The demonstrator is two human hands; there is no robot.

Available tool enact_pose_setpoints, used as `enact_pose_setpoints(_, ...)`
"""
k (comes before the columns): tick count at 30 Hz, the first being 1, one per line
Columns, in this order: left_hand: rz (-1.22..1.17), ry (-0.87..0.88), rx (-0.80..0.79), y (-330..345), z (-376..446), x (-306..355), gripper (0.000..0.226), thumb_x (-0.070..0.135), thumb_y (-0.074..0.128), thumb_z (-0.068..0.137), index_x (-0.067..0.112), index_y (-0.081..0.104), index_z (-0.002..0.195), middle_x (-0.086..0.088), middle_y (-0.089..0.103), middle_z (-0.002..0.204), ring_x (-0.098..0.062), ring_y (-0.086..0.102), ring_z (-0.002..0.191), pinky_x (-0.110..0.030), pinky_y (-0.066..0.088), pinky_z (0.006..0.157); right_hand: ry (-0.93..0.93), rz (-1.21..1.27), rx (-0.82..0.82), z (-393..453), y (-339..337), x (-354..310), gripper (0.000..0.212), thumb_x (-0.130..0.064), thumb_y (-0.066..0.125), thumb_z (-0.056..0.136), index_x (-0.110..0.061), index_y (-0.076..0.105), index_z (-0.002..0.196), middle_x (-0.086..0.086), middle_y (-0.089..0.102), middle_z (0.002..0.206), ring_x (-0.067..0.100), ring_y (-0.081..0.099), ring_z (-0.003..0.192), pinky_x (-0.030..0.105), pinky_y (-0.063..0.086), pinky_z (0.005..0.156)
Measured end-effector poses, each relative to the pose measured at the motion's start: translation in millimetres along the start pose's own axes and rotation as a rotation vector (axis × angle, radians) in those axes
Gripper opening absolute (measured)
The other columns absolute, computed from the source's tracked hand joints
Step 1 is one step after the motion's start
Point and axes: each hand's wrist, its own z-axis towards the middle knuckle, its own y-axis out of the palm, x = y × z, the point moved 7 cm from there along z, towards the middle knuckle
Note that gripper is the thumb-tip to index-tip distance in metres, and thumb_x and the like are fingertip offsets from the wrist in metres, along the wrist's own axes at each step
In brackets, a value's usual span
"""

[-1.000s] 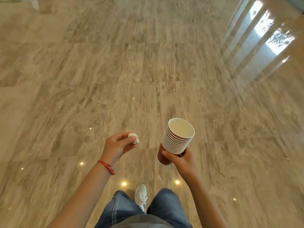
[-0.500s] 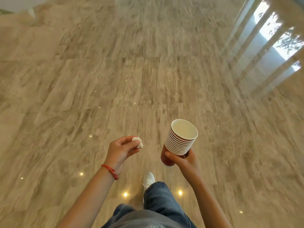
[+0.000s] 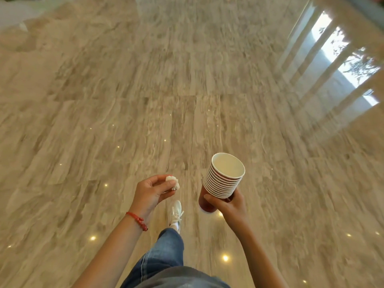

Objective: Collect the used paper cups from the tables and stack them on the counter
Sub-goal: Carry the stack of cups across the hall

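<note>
Lobby-like hall: wide polished marble floor (image 3: pixel 145 90), tall window reflections (image 3: pixel 336 65).

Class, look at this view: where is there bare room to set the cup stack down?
No table or counter in view. Only bare floor ahead and to both sides. Crowded near the shoe; both hands full: cup stack right, crumpled paper left.

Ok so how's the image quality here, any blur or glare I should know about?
Head view: the marble floor smears with motion blur toward the edges; window glare reflects at upper right, and small ceiling-light reflections dot the floor. The stack of paper cups in the right hand and the crumpled tissue in the left hand stay fairly sharp.
</note>
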Motion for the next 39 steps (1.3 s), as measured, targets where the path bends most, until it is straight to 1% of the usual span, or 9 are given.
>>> enact_pose_setpoints(4, 0.027, 0.028, -0.017, 22.2, 92.4, 62.5, 0.008, 0.000, 0.067, 0.078, 0.005, 0.070, 0.084, -0.006, 0.073, 0.070, -0.012, 0.070, 0.068, -0.019, 0.056, 0.060, -0.004, 0.004, 0.019, 108.0, 12.4, -31.6, 0.043, -0.008, 0.082, 0.066, -0.025, 0.060, 0.099, -0.015, 0.072, 0.090, 0.003, 0.068, 0.083, 0.014, 0.051, 0.065)
enact_pose_setpoints(8, 0.033, 0.044, -0.042, 50.0, 180.2, 127.1, 0.009, -0.002, 0.066, 0.078, 0.001, 0.069, 0.087, -0.006, 0.072, 0.067, -0.012, 0.069, 0.064, -0.020, 0.056, 0.060, -0.012, 0.020, 0.044, 200.3, 23.6, -58.3, 0.044, -0.007, 0.082, 0.066, -0.027, 0.058, 0.097, -0.020, 0.071, 0.088, -0.002, 0.066, 0.082, 0.011, 0.050, 0.065)
enact_pose_setpoints(10, 0.047, 0.048, -0.050, 65.6, 220.0, 153.5, 0.010, -0.002, 0.066, 0.078, 0.000, 0.068, 0.088, -0.006, 0.071, 0.065, -0.011, 0.068, 0.062, -0.020, 0.057, 0.061, 0.003, 0.028, 0.044, 239.2, 27.2, -65.2, 0.043, -0.006, 0.082, 0.066, -0.025, 0.058, 0.097, -0.016, 0.072, 0.087, 0.000, 0.067, 0.081, 0.013, 0.051, 0.066)
enact_pose_setpoints(13, 0.060, 0.039, -0.073, 91.4, 274.8, 179.6, 0.009, -0.001, 0.067, 0.078, 0.002, 0.069, 0.086, -0.006, 0.072, 0.067, -0.012, 0.069, 0.064, -0.020, 0.056, 0.060, 0.014, 0.040, 0.023, 297.6, 26.4, -73.2, 0.044, -0.006, 0.083, 0.067, -0.020, 0.059, 0.101, -0.010, 0.072, 0.091, 0.005, 0.068, 0.083, 0.015, 0.052, 0.067)
enact_pose_setpoints(17, 0.057, 0.004, -0.065, 125.9, 353.5, 200.2, 0.008, -0.001, 0.068, 0.077, 0.004, 0.070, 0.082, -0.007, 0.073, 0.069, -0.012, 0.069, 0.064, -0.019, 0.056, 0.059, 0.006, 0.078, 0.039, 389.0, 15.8, -86.2, 0.049, -0.018, 0.083, 0.062, -0.020, 0.058, 0.104, -0.007, 0.072, 0.095, 0.009, 0.069, 0.086, 0.018, 0.053, 0.068)
enact_pose_setpoints(19, 0.058, 0.009, -0.059, 143.2, 395.9, 214.5, 0.007, -0.001, 0.069, 0.076, 0.004, 0.071, 0.082, -0.007, 0.073, 0.069, -0.012, 0.069, 0.065, -0.020, 0.056, 0.060, -0.005, 0.077, 0.032, 439.5, 10.9, -92.8, 0.047, -0.019, 0.081, 0.062, -0.020, 0.058, 0.103, -0.006, 0.072, 0.095, 0.010, 0.069, 0.086, 0.019, 0.053, 0.068)
enact_pose_setpoints(26, 0.057, 0.036, -0.046, 224.3, 530.1, 298.9, 0.007, 0.000, 0.070, 0.076, 0.005, 0.071, 0.081, -0.005, 0.073, 0.068, -0.011, 0.069, 0.065, -0.019, 0.056, 0.060, -0.032, 0.019, 0.014, 617.4, -20.1, -149.7, 0.047, -0.016, 0.083, 0.062, -0.018, 0.060, 0.104, -0.007, 0.072, 0.095, 0.009, 0.069, 0.088, 0.020, 0.054, 0.070)
enact_pose_setpoints(30, 0.061, 0.058, -0.054, 267.0, 594.9, 341.6, 0.009, 0.003, 0.070, 0.076, 0.007, 0.071, 0.084, -0.005, 0.074, 0.071, -0.012, 0.070, 0.069, -0.020, 0.056, 0.062, -0.053, 0.002, 0.009, 705.9, -34.7, -182.5, 0.042, -0.001, 0.081, 0.067, -0.023, 0.059, 0.096, -0.014, 0.073, 0.088, 0.003, 0.068, 0.080, 0.015, 0.052, 0.066)
enact_pose_setpoints(39, 0.086, 0.017, -0.066, 334.0, 777.1, 407.2, 0.010, 0.003, 0.071, 0.075, 0.010, 0.073, 0.082, -0.006, 0.074, 0.072, -0.012, 0.070, 0.069, -0.020, 0.056, 0.061, -0.029, 0.033, 0.065, 901.2, -39.0, -205.7, 0.043, 0.001, 0.080, 0.067, -0.024, 0.059, 0.095, -0.021, 0.071, 0.086, -0.002, 0.067, 0.079, 0.010, 0.050, 0.063)
